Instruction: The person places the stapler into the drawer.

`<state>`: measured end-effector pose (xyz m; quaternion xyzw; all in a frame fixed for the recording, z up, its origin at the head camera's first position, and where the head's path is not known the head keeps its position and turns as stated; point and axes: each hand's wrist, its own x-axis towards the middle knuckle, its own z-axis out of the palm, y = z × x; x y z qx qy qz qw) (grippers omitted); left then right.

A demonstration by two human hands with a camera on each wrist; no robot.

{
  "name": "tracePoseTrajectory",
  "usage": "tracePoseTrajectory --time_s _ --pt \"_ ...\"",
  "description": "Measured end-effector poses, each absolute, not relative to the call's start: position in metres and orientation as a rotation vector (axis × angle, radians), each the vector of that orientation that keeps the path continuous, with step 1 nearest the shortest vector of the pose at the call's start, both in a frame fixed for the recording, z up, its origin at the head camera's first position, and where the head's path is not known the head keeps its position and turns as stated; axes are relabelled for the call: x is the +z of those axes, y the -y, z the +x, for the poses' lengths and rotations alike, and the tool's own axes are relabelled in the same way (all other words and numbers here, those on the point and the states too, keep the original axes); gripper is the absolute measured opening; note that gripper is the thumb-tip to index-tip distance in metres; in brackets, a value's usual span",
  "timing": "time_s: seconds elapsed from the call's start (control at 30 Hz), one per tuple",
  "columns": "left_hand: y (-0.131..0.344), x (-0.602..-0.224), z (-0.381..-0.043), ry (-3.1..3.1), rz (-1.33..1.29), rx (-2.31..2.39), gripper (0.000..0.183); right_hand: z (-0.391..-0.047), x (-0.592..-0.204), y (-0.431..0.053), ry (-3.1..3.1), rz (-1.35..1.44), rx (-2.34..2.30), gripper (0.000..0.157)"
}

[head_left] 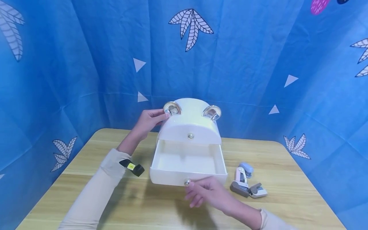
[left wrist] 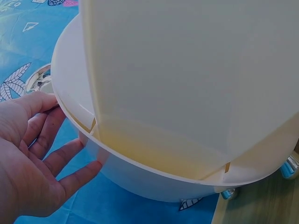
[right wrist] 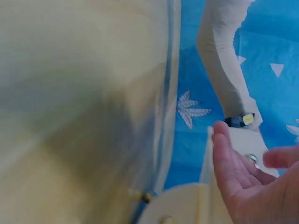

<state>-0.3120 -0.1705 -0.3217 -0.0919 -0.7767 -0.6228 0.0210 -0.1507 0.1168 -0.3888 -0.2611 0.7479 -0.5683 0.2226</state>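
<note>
- One glossy white plastic box with a domed top (head_left: 191,111): upright on the desk, near its far edge, the curtain behind.
- Two round silver ears (head_left: 212,112): on its top, left and right.
- One shallow white drawer (head_left: 169,176): lower level, standing out toward you, bare inside; small silver knob (head_left: 187,182) at front centre.
- Your left hand (head_left: 150,120): grip wide, fingers spread against the box's side, beside the left ear.
- Your right hand (head_left: 208,191): at the knob; grip wide, thumb apart from fingers; contact cannot be told.
- One cluster of small lavender, white and grey staplers (head_left: 240,188): right of the drawer; count unclear.
- One pale wood-grain desk (head_left: 287,172).
- One blue leaf-print curtain (head_left: 184,73).
</note>
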Motion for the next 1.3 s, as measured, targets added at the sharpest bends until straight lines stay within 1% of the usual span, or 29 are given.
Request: tracePoseTrajectory --time_s 0.2,0.3,0.47,0.6,0.8,1.03,1.3 --pt "0.172 -0.322 -0.313 2.403 -0.28 -1.934 0.046 -0.156 -0.354 -0.136 -2.132 -0.933 -1.298 0.029" --pt "0.172 -0.321 -0.313 2.394 -0.279 -1.937 0.046 -0.16 -0.333 -0.151 -2.171 -1.012 -1.238 0.028" --pt "0.173 -0.321 -0.314 2.393 -0.277 -1.932 0.047 -0.172 -0.303 -0.182 -2.308 -1.053 -1.226 0.027" --pt "0.173 -0.321 -0.314 2.392 -0.278 -1.935 0.047 -0.19 -0.295 -0.206 -2.388 -1.017 -1.277 0.027" --pt "0.173 -0.322 -0.314 2.39 -0.273 -1.94 0.047 -0.222 -0.303 -0.232 -2.627 -0.802 -1.152 0.025" --pt "0.172 -0.322 -0.314 2.391 -0.274 -1.94 0.046 -0.255 -0.333 -0.261 -2.802 -0.638 -0.842 0.025" --pt "0.169 -0.323 -0.313 2.387 -0.286 -1.928 0.045 -0.278 -0.36 -0.297 -2.815 -0.431 -0.638 0.033"
